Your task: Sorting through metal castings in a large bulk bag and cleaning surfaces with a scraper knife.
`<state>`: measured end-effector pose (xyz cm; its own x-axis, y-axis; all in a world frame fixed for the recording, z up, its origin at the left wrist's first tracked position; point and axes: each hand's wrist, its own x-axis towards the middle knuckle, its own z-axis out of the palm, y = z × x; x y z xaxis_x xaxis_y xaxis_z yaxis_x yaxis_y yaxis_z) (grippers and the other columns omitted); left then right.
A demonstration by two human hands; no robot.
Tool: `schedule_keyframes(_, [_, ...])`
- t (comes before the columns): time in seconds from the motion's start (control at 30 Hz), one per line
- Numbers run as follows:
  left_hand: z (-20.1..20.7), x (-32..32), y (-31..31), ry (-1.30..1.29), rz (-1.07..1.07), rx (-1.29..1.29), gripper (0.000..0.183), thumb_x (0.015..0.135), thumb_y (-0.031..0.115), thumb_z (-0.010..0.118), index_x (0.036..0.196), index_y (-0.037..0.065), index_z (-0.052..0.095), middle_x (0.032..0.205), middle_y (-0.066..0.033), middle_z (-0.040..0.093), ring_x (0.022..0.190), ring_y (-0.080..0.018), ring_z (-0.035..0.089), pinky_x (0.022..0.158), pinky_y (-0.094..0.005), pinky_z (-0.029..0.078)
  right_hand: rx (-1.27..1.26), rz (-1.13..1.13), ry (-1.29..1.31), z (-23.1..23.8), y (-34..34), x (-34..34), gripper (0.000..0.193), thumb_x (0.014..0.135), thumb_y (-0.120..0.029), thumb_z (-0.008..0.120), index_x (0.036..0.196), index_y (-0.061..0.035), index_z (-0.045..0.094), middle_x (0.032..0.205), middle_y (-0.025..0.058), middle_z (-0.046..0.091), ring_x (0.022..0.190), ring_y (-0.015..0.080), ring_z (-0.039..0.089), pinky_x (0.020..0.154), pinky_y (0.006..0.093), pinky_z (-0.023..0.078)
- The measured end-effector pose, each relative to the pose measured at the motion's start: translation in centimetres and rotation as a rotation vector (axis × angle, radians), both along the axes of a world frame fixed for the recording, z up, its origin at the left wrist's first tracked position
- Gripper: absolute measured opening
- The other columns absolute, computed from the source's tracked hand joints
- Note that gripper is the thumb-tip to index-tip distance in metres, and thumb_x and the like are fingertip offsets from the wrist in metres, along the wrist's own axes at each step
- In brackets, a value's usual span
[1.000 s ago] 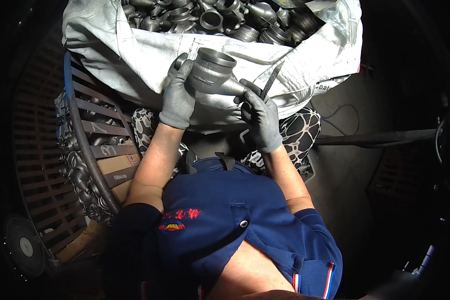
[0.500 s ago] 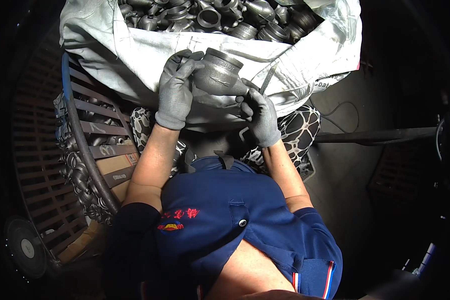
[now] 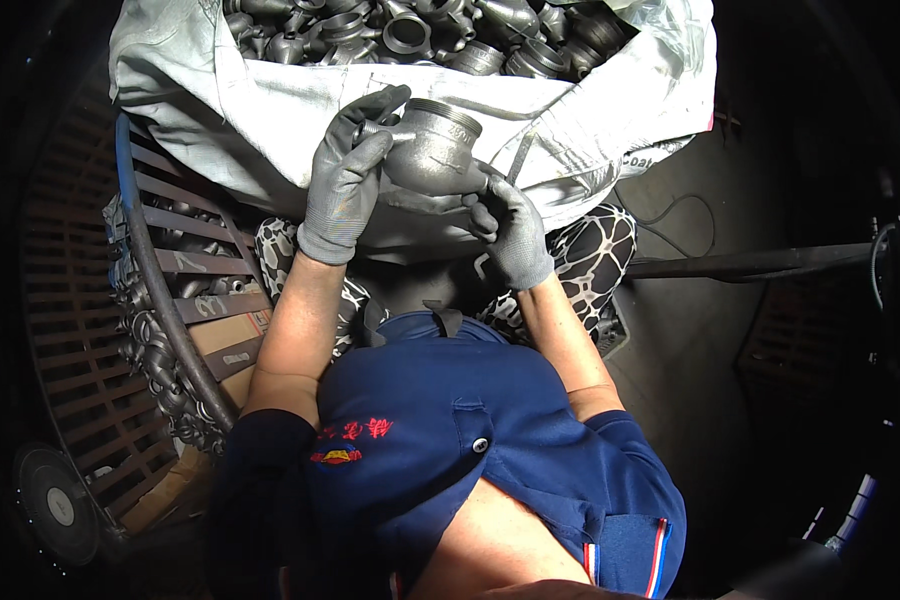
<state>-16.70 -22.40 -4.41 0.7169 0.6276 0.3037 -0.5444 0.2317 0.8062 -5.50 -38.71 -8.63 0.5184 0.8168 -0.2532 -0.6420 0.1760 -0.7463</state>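
A grey metal casting (image 3: 430, 158), round-bellied with a threaded neck at its top and a stub on each side, is held up in front of the white bag. My left hand (image 3: 348, 165), in a grey glove, is closed around its left stub, with the thumb against the belly. My right hand (image 3: 510, 225), gloved the same way, has its fingers curled and touches the casting's right end. A thin dark flat strip that looks like a file (image 3: 521, 158) sticks up from the right hand; its lower end is hidden by the fingers.
The big white woven bag (image 3: 260, 125) ahead is full of similar castings (image 3: 407, 34). To my left stands a slatted metal crate (image 3: 160, 270) with more castings and cardboard (image 3: 232, 337). A dark bar (image 3: 740, 264) juts in at right, near a cable (image 3: 705, 222) on the floor.
The casting has turned a little, and its left stub now shows between the left thumb and fingers. The left hand has shifted slightly left. The strip in the right hand stands a bit more upright.
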Motion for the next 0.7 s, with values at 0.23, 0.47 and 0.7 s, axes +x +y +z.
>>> schedule_keyframes(0.23, [0.8,-0.3,0.1,0.086,-0.049,0.185,0.047,0.088,0.011,0.053,0.131,-0.005,0.041,0.131,-0.0185,0.049,0.124,-0.0210,0.043,0.107,-0.0327,0.030,0.014,0.056,0.067,-3.1,-0.2,-0.1,0.034,0.099,-0.038,0.036,0.096,-0.0069,0.051,0.057,-0.0020,0.039,0.042,0.0053,0.027,0.041,0.0179,0.029])
schedule_keyframes(0.47, [0.5,-0.8,0.6,0.176,-0.084,0.055,0.044,0.091,0.007,0.047,0.132,-0.006,0.039,0.127,-0.0202,0.052,0.120,-0.0226,0.049,0.105,-0.0334,0.036,-0.033,0.183,-0.024,-2.1,-0.9,0.1,0.046,0.097,-0.048,0.037,0.094,-0.0058,0.055,0.058,-0.0024,0.041,0.046,0.0050,0.032,0.043,0.0192,0.025])
schedule_keyframes(0.7, [-0.9,-1.0,2.2,0.338,0.114,0.015,0.032,0.091,0.010,0.055,0.118,-0.006,0.052,0.100,-0.0097,0.065,0.089,-0.0119,0.060,0.080,-0.0214,0.048,-0.131,0.097,-0.259,-1.8,-0.8,-0.1,0.044,0.098,-0.041,0.039,0.099,-0.0015,0.059,0.055,-0.0054,0.038,0.048,0.0038,0.031,0.044,0.0184,0.026])
